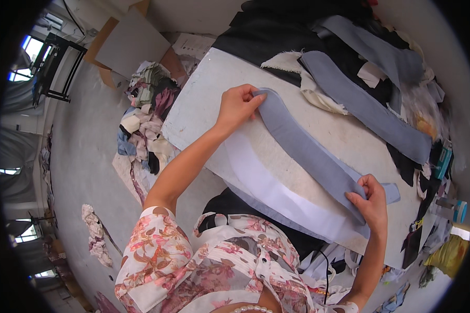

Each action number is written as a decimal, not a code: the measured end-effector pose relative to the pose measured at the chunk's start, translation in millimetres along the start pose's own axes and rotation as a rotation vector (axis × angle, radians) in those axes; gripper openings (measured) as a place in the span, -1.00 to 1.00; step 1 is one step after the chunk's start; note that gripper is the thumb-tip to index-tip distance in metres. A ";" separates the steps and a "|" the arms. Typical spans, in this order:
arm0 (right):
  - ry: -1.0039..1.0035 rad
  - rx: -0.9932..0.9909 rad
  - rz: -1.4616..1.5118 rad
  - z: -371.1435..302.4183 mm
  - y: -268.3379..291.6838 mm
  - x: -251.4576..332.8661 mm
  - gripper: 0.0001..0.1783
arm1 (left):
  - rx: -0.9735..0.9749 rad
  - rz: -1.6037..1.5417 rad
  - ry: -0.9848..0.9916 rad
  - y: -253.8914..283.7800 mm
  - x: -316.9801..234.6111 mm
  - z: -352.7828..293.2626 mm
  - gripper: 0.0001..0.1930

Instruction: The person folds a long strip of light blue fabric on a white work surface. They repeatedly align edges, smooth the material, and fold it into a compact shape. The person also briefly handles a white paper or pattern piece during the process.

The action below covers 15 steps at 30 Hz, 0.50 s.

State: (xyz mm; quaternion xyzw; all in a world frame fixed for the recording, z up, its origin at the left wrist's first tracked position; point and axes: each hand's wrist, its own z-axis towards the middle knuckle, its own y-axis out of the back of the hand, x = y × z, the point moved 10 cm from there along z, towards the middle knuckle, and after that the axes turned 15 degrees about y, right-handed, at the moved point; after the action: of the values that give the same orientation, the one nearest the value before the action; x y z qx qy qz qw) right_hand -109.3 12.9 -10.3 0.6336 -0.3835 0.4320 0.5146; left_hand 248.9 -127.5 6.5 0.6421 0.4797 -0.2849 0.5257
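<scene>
A long, curved strip of blue-grey fabric point(303, 147) stretches between my two hands over the white table point(216, 78). My left hand point(238, 107) pinches its far end between thumb and fingers. Toward the near right, my right hand point(369, 201) grips the strip's other end, its fingers bent round the edge. Beneath it a second blue-grey layer point(389, 192) pokes out past my right hand. Closer to my body lies a curved white strip point(277, 188), with a blue-grey edge showing along its near side.
Another blue-grey fabric piece point(360, 104) lies at the table's far right, beside frayed cream cloth point(318, 91) and black material point(277, 31). Scrap cloth point(146, 130) is heaped on the floor at the left, near an open cardboard box point(133, 44). A teal box point(444, 160) stands at the right.
</scene>
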 end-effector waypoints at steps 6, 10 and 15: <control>0.022 0.003 -0.093 16.0 -5.6 3.5 -0.70 | -0.174 0.268 -0.140 2.7 -6.8 18.4 -0.80; 0.024 -0.010 -0.096 18.2 -9.1 0.3 -0.70 | -0.242 0.328 -0.176 5.2 -5.7 20.0 -0.80; 0.053 0.001 -0.179 20.2 -9.7 5.3 -0.68 | -0.326 0.586 -0.191 2.9 -32.4 0.8 -0.69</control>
State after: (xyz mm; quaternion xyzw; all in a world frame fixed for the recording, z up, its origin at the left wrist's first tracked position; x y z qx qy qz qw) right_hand -95.4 -5.5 -10.4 0.6540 -0.3111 0.4012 0.5608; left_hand 239.5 -138.5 35.7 0.6308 0.2627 -0.1002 0.7232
